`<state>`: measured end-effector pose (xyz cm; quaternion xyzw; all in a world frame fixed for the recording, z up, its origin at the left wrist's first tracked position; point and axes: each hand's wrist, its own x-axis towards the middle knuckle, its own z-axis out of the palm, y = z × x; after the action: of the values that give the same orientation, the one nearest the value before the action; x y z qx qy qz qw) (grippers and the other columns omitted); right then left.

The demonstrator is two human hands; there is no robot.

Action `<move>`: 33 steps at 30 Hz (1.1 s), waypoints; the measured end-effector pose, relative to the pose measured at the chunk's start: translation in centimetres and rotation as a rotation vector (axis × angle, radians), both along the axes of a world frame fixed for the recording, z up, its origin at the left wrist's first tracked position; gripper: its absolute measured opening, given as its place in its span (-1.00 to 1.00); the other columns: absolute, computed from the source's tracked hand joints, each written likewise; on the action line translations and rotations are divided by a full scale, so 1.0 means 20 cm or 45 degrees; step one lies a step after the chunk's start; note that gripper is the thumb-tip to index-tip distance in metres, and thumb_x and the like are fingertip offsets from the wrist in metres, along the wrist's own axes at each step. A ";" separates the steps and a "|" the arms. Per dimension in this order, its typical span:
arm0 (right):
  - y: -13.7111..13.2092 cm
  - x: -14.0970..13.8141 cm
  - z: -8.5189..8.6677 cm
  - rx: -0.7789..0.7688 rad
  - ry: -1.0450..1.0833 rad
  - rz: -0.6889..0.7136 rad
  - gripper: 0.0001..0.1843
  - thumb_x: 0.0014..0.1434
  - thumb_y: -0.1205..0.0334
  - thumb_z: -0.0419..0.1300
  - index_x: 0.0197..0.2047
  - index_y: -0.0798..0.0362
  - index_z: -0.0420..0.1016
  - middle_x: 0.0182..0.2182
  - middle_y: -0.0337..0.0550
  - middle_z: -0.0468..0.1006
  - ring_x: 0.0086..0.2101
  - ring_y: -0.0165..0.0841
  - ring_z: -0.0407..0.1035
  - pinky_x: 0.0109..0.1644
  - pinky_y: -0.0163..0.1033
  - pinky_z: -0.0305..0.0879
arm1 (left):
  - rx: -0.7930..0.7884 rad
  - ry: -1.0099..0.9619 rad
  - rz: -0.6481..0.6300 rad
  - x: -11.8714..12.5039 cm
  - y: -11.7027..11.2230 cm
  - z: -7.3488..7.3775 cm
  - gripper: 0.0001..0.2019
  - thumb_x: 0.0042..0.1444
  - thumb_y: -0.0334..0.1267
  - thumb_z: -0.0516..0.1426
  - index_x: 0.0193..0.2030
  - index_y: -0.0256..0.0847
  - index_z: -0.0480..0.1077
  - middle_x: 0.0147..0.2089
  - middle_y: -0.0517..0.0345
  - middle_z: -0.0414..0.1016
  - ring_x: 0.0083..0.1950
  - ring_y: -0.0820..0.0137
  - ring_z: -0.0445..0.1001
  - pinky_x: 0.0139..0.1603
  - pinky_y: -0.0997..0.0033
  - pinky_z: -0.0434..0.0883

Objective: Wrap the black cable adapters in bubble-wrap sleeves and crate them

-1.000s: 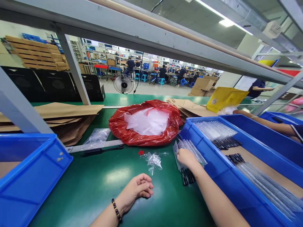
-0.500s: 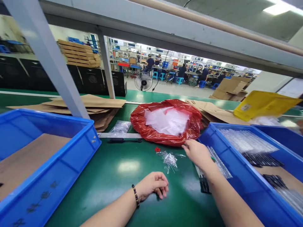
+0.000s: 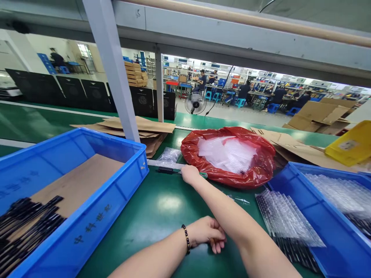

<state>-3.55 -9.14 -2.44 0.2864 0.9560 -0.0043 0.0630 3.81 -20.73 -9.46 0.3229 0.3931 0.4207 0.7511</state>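
Observation:
My right hand is curled closed at the right end of a thin black rod with a thicker black handle. Beside this hand a green, loop-like piece sticks out; whether it is held, I cannot tell. The fingertips are hidden. My left hand, with a beaded bracelet on its wrist, rests loosely bent on the green table, thumb and fingers slightly apart, holding nothing visible. The right forearm crosses just above it. A red plastic bag of white bubble-wrap pouches stands behind. Clear scraps lie nearby.
At left, a blue bin contains several black rods. The right blue bin contains bubble-wrapped pieces, and wrapped black rods lean beside it. A clear bag, cardboard and a metal post stand beyond.
My right hand has moved left from the bag's right edge to the black rod, its forearm now crossing over my left hand. The view has turned left; the left hand stays loosely bent.

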 end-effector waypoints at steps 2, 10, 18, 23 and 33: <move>-0.02 0.04 0.05 0.002 0.011 0.003 -0.72 0.10 0.38 0.02 -0.17 0.22 0.48 -0.23 0.12 0.52 -0.22 -0.20 0.42 -0.21 -0.24 0.28 | 0.024 0.013 0.226 -0.01 0.02 0.00 -0.74 -0.30 -0.17 0.27 -0.63 -0.29 0.31 -0.72 0.22 0.32 -0.75 0.55 0.25 -0.77 0.57 0.12; -0.14 0.61 0.22 -0.193 0.365 -0.066 -0.82 0.08 0.32 -0.02 -0.43 0.10 0.39 -0.53 -0.19 0.44 -0.50 -0.44 0.28 -0.44 -0.37 0.06 | 0.174 -0.170 1.123 -0.09 0.07 0.02 -0.53 0.04 0.14 -0.04 -0.22 -0.29 0.27 -0.43 0.18 0.40 -0.60 0.58 0.29 -0.64 0.58 0.15; -0.29 0.99 -0.12 -0.746 0.441 -0.229 -0.80 0.06 0.30 0.00 -0.58 0.07 0.18 -0.64 -0.36 0.18 -0.57 -0.51 0.05 -0.51 -0.39 -0.09 | 0.242 0.167 0.891 -0.02 0.04 0.05 -0.72 -0.12 -0.24 0.18 -0.24 -0.26 0.27 -0.49 0.22 0.45 -0.61 0.58 0.24 -0.60 0.57 0.14; -0.30 1.00 -0.14 -0.787 0.454 -0.226 -0.77 0.09 0.28 -0.01 -0.58 0.07 0.16 -0.64 -0.37 0.18 -0.57 -0.51 0.05 -0.51 -0.39 -0.10 | 0.245 0.215 0.825 -0.02 0.03 0.06 -0.76 -0.12 -0.29 0.16 -0.27 -0.26 0.27 -0.50 0.24 0.44 -0.60 0.58 0.24 -0.56 0.56 0.17; -0.33 1.00 -0.12 -0.688 0.466 -0.174 -0.71 0.04 0.24 0.12 -0.64 0.07 0.16 -0.60 -0.33 0.32 -0.52 -0.49 0.18 -0.43 -0.39 0.01 | 0.155 0.108 0.743 -0.02 0.04 0.04 -0.51 -0.21 -0.22 0.26 -0.09 -0.26 0.26 -0.47 0.32 0.34 -0.62 0.60 0.22 -0.60 0.55 0.21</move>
<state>16.54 -15.65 -4.85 0.3173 0.8944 -0.3132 -0.0367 3.36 -19.84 -8.74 0.2582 0.4745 0.6277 0.5606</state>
